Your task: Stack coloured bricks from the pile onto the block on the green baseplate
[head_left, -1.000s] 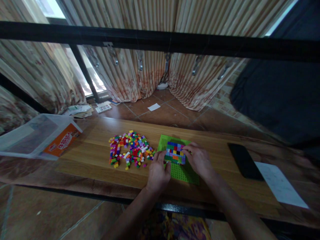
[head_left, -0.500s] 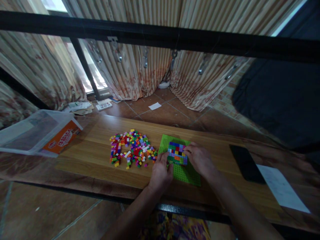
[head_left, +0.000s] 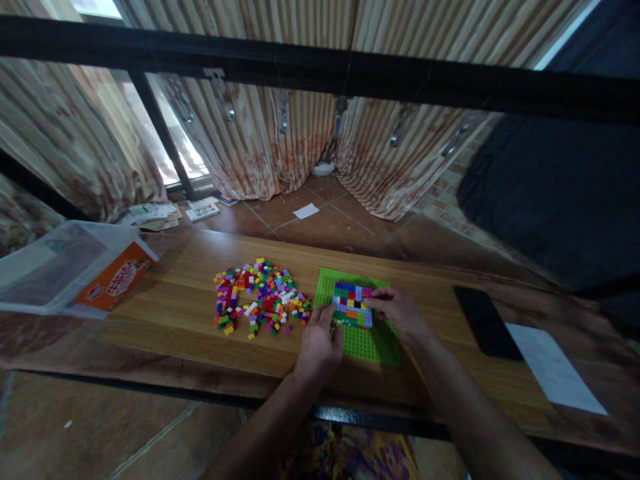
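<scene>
From the head camera, looking down over the person's shoulders, both bare forearms reach forward onto a long wooden worktop [head_left: 175,313]. A green studded baseplate [head_left: 360,343] lies flat on it, straight ahead of the person, and a patch of built-up bricks [head_left: 353,303] in blue, purple, red, yellow, orange and green sits on the far half of that plate.

The left hand [head_left: 320,343] rests at the near left corner of the patch, its fingertips bunched together and touching the bricks and the plate edge. Whether it pinches a loose piece I cannot tell. The right hand [head_left: 397,313] lies on the right side of the plate, fingers bent, their tips against the right edge of the patch. I cannot tell whether it holds anything either. The 2 hands flank the patch, close but not touching each other.

Just left of the plate a heap of loose bricks [head_left: 257,297] in many colours spreads over the wood. Well to the left a clear plastic tub [head_left: 45,267] with an orange label lies on its side. To the right lie a black phone [head_left: 483,320] and, just beside it, a white sheet [head_left: 553,367]. Beyond the worktop, striped curtains [head_left: 280,133] hang to a tiled floor, where some papers [head_left: 155,217] lie.
</scene>
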`<state>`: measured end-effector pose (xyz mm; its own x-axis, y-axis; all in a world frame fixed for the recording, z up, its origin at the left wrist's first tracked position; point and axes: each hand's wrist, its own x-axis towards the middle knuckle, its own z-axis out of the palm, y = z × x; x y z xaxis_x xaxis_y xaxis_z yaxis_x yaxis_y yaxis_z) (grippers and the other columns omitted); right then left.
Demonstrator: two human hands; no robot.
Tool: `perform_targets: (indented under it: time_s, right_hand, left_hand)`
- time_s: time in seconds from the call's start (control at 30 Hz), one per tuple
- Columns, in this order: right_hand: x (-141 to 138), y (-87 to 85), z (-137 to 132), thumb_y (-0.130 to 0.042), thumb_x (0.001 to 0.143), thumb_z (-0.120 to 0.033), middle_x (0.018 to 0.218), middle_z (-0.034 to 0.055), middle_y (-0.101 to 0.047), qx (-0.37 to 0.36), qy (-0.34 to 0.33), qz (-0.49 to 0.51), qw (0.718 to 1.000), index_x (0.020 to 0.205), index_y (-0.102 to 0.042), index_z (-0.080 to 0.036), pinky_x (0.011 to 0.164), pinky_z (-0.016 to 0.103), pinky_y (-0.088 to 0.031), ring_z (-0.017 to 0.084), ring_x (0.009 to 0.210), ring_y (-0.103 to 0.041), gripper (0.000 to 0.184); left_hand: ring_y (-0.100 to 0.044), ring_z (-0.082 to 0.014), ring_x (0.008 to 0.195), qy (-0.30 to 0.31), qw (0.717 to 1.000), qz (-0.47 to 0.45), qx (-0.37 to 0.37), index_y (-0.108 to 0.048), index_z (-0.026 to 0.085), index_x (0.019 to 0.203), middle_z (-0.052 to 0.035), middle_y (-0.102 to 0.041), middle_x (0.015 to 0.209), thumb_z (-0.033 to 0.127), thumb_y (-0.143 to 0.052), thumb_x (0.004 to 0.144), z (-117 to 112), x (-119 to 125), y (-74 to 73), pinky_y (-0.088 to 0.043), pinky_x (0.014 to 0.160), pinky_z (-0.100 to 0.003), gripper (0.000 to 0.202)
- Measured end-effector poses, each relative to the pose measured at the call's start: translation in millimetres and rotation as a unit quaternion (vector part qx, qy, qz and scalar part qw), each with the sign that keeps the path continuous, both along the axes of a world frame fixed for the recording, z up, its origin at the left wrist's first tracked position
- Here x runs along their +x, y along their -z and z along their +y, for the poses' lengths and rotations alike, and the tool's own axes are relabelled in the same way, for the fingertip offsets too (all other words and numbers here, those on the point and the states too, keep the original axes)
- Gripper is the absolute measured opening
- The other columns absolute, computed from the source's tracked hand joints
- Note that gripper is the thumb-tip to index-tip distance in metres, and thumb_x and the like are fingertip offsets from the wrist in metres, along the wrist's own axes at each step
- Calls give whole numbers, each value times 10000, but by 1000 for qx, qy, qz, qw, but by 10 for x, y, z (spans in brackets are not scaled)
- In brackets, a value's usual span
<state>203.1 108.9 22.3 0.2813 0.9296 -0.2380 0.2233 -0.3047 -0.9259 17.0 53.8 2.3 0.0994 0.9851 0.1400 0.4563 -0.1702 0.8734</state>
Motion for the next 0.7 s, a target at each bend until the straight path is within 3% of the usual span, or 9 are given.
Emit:
perform_targets:
  time_s: [0.2,0.43,0.57,0.7]
  right_hand:
    - [-75,37,10,-806,431,-282,551,-32,-613,-42,31,138,989,627,-568,-193,480,260,-458,123,481,-557,321]
    - [-22,45,-140,-842,466,-414,630,-30,-625,29,46,178,983,684,-630,-191,558,262,-473,114,565,-565,377]
    - [120,137,-405,-812,527,-481,606,-31,-597,72,133,156,976,696,-654,-194,530,241,-441,101,536,-515,368]
    - [214,244,-669,-760,595,-499,649,3,-631,80,151,79,982,760,-687,-183,531,264,-450,130,560,-534,364]
  left_hand:
    - [-600,-212,995,-8,1000,-16,11,-571,179,1218,-119,-579,1151,181,-520,806,18,21,35,-516,913,-382,415]
    - [-613,-198,910,15,1000,-19,4,-526,147,1246,-143,-567,1142,190,-532,804,-59,63,41,-542,839,-366,444]
    - [-616,-195,918,28,999,-17,3,-485,148,1288,-151,-562,1174,170,-522,805,-174,75,42,-538,858,-377,485]
    - [-631,-186,907,29,999,-27,-9,-506,162,1266,-144,-569,1185,186,-520,818,-252,-5,13,-548,844,-367,449]
